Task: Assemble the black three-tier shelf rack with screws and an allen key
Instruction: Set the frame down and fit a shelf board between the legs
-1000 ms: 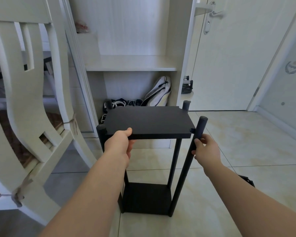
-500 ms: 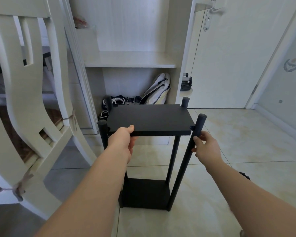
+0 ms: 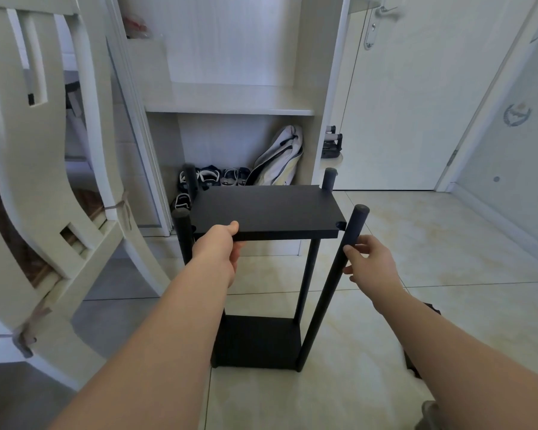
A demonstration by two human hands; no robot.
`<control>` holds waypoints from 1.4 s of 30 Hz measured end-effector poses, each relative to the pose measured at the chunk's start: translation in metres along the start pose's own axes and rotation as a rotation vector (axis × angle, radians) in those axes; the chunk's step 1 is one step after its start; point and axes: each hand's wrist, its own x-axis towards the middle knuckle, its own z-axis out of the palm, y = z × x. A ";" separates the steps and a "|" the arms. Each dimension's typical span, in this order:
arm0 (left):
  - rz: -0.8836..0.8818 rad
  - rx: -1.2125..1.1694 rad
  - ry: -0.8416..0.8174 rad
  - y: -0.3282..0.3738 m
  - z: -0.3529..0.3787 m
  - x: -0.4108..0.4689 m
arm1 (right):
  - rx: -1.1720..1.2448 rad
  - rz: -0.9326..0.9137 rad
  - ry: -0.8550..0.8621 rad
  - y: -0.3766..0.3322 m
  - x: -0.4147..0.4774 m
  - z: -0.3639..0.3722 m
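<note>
The rack (image 3: 306, 280) stands upright on the tiled floor (image 3: 416, 243), just in front of the cupboard (image 3: 230, 97), with its four posts running straight up and down. Only two tiers show: the bottom shelf (image 3: 258, 339) low by the floor and the top shelf (image 3: 267, 209) lying flat near the post tops. I see no middle one. Everything is matt black, and the posts are slim and round with capped ends poking above the top shelf.

What matters next is the near right post (image 3: 323, 302). Its long axis is upright, and it sits just to the right of the shelf's near right corner (image 3: 341, 225), where a small notch faces it. Whether the two actually touch there I can't tell.

The left hand (image 3: 218, 252) pinches the near edge of the top shelf towards its left end, thumb on top and fingers underneath. The right hand (image 3: 370, 262) has its fingers curled round the post just below that corner, so it is the hand closer to the joint. It looks to me like the post is being lined up with the shelf for fixing. No screw or allen key is in sight.
</note>
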 end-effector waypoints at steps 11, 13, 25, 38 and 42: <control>-0.009 0.010 0.000 -0.003 0.004 0.002 | -0.122 0.086 -0.015 -0.004 -0.007 0.003; -0.012 0.003 0.004 -0.003 0.004 0.002 | -0.179 0.253 -0.107 -0.007 -0.012 0.002; -0.036 -0.010 0.028 -0.010 0.002 0.010 | 0.746 0.495 -0.132 -0.062 -0.035 0.060; -0.110 -0.041 0.169 -0.071 -0.008 0.051 | 0.728 0.700 -0.046 -0.005 -0.032 0.110; -0.119 -0.037 0.203 -0.090 -0.010 0.068 | 0.743 0.720 -0.037 0.022 -0.033 0.124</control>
